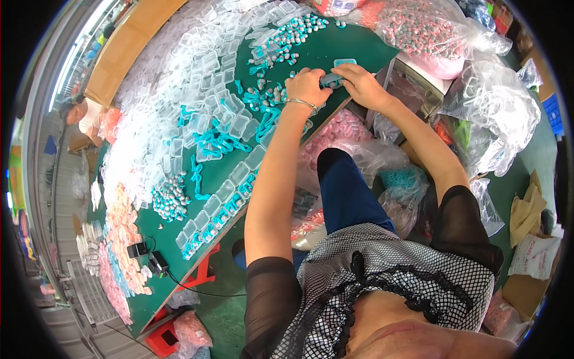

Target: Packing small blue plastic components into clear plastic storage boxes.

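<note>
Near the front edge of the green table (365,45), both my hands close round a small clear plastic case (330,79) with teal and grey showing in it. My left hand (307,88), a bracelet (301,103) at its wrist, grips the case from the left, thumb toward me. My right hand (361,87) bends its fingers over the right side. Just beyond lies another clear case with teal in it (345,61). Left of my hands are loose small grey-and-teal round pieces (275,94) and teal strap-like pieces (267,124). My fingers partly hide the held case.
A large heap of clear cases (179,78) covers the table's far left. Open cases with teal pieces (224,206) line the front edge. Bags of small parts (424,30) lie at the right, and a bag of pink pieces (341,128) sits below the edge. A black cable (191,290) hangs down.
</note>
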A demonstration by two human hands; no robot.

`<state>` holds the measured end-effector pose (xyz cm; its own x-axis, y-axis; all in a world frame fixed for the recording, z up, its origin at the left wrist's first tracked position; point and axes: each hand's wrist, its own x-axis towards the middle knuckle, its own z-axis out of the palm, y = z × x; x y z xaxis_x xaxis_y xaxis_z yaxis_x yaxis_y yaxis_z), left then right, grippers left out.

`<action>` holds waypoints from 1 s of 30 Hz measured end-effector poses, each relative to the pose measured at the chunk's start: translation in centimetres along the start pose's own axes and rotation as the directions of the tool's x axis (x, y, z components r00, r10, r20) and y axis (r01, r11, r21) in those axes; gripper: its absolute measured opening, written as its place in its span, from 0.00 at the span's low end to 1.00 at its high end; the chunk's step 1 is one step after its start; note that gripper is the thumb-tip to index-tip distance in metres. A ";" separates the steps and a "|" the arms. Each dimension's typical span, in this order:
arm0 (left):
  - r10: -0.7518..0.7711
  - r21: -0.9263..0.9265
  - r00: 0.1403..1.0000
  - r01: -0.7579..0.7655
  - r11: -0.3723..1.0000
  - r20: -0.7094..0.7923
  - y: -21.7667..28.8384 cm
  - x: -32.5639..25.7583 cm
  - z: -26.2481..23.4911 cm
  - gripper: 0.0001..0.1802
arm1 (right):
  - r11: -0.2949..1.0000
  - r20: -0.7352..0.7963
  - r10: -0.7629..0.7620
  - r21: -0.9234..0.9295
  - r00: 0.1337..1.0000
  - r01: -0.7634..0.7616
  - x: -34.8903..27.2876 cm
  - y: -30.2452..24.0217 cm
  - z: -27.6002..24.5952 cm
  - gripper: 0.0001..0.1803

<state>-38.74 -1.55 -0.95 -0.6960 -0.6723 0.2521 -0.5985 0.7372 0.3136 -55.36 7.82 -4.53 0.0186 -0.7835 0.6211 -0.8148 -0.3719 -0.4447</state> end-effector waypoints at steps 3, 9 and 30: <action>0.019 -0.002 0.999 -0.019 1.000 0.030 0.5 -0.2 -0.4 0.22 | 0.999 0.025 0.021 0.029 0.999 -0.022 0.3 0.2 -0.4 0.21; 0.000 0.040 0.998 -0.003 0.999 0.058 1.1 -0.2 -0.5 0.23 | 0.991 0.065 0.089 0.094 0.994 -0.095 0.3 0.1 -0.7 0.21; -0.104 0.042 0.993 0.102 0.994 0.050 1.4 -0.8 -0.3 0.23 | 0.993 -0.062 0.024 0.117 0.998 -0.017 0.0 0.3 0.0 0.19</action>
<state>-38.89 -0.01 -0.40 -0.6485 -0.7414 0.1724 -0.6828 0.6667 0.2987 -55.58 7.73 -4.69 -0.0370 -0.7599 0.6490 -0.7413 -0.4146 -0.5277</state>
